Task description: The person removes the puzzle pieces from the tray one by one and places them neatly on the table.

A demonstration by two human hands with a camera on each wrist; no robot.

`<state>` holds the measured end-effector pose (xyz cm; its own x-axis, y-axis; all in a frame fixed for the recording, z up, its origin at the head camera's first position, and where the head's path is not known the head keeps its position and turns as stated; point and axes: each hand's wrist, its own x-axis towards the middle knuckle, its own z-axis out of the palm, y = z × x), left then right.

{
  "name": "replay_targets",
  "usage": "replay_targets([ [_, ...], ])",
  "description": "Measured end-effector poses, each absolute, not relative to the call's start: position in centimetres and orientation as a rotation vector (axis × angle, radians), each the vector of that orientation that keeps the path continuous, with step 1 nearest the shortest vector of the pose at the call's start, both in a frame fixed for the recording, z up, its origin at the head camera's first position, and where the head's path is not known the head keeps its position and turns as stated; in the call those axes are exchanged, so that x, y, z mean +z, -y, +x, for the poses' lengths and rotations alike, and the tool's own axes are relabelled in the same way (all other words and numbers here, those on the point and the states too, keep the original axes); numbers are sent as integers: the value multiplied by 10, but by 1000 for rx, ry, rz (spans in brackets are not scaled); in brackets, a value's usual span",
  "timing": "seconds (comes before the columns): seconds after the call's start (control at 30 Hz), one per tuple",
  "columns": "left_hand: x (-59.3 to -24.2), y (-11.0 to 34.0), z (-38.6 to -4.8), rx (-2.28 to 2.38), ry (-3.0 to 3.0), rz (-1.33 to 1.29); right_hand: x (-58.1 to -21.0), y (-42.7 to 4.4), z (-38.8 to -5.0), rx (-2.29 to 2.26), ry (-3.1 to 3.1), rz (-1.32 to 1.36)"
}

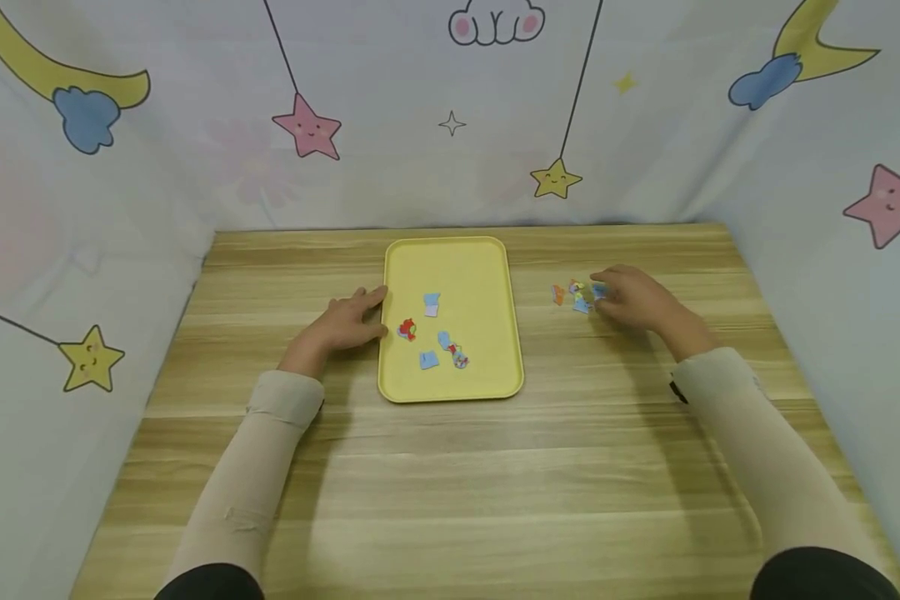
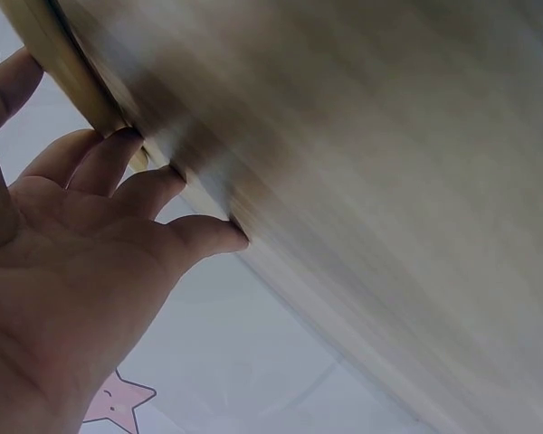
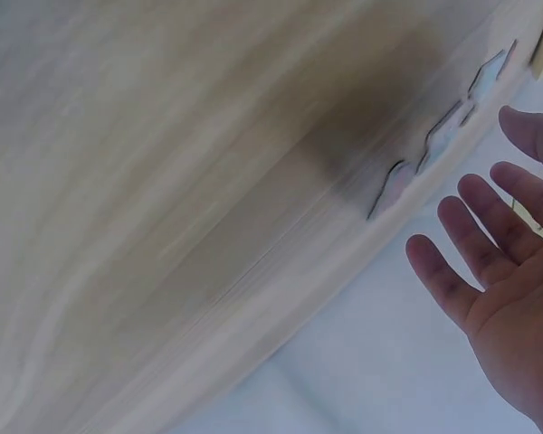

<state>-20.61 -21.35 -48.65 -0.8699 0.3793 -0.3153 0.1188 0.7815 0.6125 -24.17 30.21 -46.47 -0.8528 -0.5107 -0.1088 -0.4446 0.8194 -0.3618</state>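
At far left, a smiling yellow star (image 1: pixel 92 358) is printed on the pale cloth backdrop (image 1: pixel 390 183). Next comes the person's left hand (image 1: pixel 341 323), its fingers spread and touching the left rim of a yellow rectangular tray (image 1: pixel 487 275) with rounded corners, gripping nothing. The tray lies flat on the wood-grain table (image 1: pixel 450 475). Inside it, from the left, are a red cut-out piece (image 1: pixel 407 329), a plain blue piece (image 1: pixel 428 359) nearer the person, a blue-and-lilac piece (image 1: pixel 431 304) farther back, and an oblong blue piece (image 1: pixel 443 340) beside a multicoloured one (image 1: pixel 459 358). Right of the tray, on the bare wood, more flat pieces lie close together: an orange one (image 1: pixel 558 294), then a yellow-and-blue group (image 1: pixel 579 297), then a blue piece (image 1: pixel 598 290) partly behind the right hand (image 1: pixel 633 300). That hand's fingers are parted and hold nothing; whether they touch the blue piece cannot be told. At far right hangs a printed pink star (image 1: pixel 894 204).
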Motion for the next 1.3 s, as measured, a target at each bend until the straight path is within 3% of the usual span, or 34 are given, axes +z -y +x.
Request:
replay_targets([
  [1.3, -488, 215, -207, 827, -2546, 367, -465, -187, -232, -529, -2701, -1038],
])
